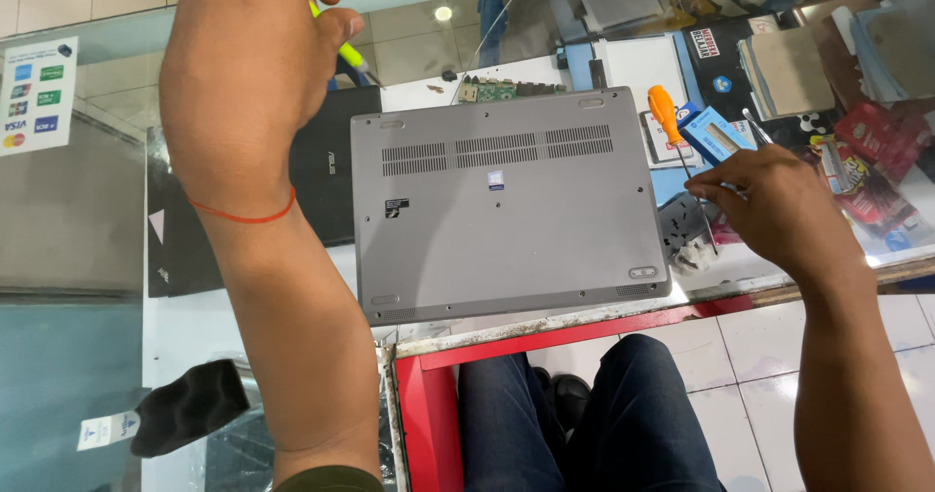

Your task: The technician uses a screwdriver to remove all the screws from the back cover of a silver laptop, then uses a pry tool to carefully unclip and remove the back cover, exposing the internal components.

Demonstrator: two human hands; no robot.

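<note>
Head view: a grey laptop (506,205) lies upside down on the glass counter (58,258), its base panel facing up and its near edge close to the red counter frame (584,331). The left hand (243,63) is raised over the far left corner of the laptop, fingers curled shut around a yellow-green tool (351,56) whose tip I cannot see. The right hand (779,209) rests just right of the laptop, fingers pinched closed on thin metal tweezers (755,127). An orange-handled screwdriver (664,112) lies beside that hand, with a blue box (716,133) next to it. A black laptop (326,170) sits partly under the grey one, and a circuit board (492,90) lies beyond it.

As I judge it, the base panel is still on, so this looks like the screw-removal stage. Any move onto the panel calls for seating a tip squarely in a small screw head.
</note>
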